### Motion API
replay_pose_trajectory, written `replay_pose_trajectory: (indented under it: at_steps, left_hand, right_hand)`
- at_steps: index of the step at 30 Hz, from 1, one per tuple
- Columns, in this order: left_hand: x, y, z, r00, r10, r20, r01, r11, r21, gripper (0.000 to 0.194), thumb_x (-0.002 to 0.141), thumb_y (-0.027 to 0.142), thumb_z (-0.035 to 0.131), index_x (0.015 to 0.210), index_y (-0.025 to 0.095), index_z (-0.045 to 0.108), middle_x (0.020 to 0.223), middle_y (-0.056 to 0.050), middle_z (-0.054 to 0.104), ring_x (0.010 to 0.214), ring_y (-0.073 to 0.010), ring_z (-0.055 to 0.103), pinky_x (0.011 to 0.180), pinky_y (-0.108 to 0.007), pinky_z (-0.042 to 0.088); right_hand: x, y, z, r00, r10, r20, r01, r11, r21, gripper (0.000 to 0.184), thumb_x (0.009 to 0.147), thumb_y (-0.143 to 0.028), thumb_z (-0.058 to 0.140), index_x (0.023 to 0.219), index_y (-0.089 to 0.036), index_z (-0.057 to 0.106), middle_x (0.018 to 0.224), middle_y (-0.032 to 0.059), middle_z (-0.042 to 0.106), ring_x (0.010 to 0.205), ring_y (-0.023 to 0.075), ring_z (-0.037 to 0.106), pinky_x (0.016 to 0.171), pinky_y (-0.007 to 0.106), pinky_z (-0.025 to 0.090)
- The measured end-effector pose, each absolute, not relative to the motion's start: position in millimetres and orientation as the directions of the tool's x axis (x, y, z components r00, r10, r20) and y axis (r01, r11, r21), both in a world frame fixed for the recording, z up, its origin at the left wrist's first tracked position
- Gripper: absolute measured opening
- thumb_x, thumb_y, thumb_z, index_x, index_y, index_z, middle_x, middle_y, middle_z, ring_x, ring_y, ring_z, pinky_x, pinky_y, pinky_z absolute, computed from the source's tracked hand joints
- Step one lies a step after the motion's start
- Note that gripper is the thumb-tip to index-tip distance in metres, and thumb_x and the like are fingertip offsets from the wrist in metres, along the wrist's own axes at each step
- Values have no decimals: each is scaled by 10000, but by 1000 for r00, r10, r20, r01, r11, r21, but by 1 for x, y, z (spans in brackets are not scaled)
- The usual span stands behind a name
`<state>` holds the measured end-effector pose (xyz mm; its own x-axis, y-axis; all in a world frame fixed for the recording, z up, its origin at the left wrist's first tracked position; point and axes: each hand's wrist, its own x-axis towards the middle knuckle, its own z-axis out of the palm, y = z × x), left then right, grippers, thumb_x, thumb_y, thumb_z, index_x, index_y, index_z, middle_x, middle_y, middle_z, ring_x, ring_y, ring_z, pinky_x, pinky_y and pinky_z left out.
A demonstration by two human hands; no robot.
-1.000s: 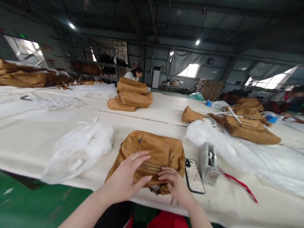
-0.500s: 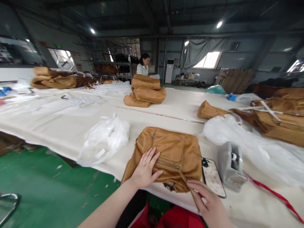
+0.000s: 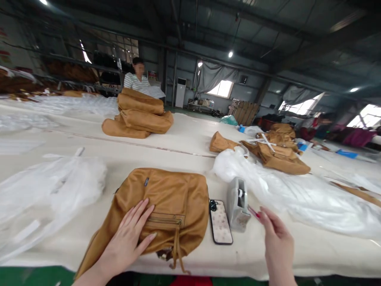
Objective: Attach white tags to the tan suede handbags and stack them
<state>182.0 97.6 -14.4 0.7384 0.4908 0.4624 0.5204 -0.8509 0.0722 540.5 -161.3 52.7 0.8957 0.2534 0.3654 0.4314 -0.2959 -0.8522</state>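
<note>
A tan leather bag (image 3: 169, 190) lies on the table in front of me, with a zipped pocket and a dangling thong pull. Spread flat on its left part is my left hand (image 3: 131, 230), fingers apart. My right hand (image 3: 278, 242) is to the right of a grey tape dispenser (image 3: 237, 206), thumb and fingers pinched together. Between the dispenser and those fingertips runs a thin pinkish-red strip (image 3: 253, 212); the rest of it is hidden by the hand. A phone in a patterned case (image 3: 221, 224) lies between the bag and the dispenser.
Clear plastic bags (image 3: 59, 190) lie at left, and more plastic sheeting (image 3: 312, 206) spreads at right. Stacked tan bags (image 3: 139, 113) stand farther back, with others (image 3: 276, 153) at the right. A person in a striped top (image 3: 137, 81) stands across the table.
My right hand has let go of the thong pull and moved right to the strip at the dispenser. My left hand stays on the bag. The view has turned right.
</note>
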Motion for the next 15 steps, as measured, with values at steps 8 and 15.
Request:
replay_pose_trajectory:
  at_steps: [8, 15]
  left_hand:
    - [181, 101, -21, 711, 447, 543, 522, -853, 20, 766, 885, 492, 529, 1528, 231, 203, 1572, -95, 277, 1394, -297, 353, 1116, -464, 337]
    - [181, 101, -20, 702, 440, 560, 524, -851, 10, 764, 891, 492, 519, 1531, 245, 183, 1571, -92, 280, 1386, -298, 366, 1103, -459, 350]
  right_hand:
    - [665, -166, 57, 899, -115, 422, 278, -595, -754, 480, 701, -399, 612, 1067, -93, 666, 1359, 245, 493, 1341, 417, 335, 1121, 538, 224]
    - [685, -180, 48, 938, 24, 345, 267, -683, -679, 416, 790, -518, 497, 901, -186, 721, 994, 150, 724, 961, 370, 631, 823, 451, 469]
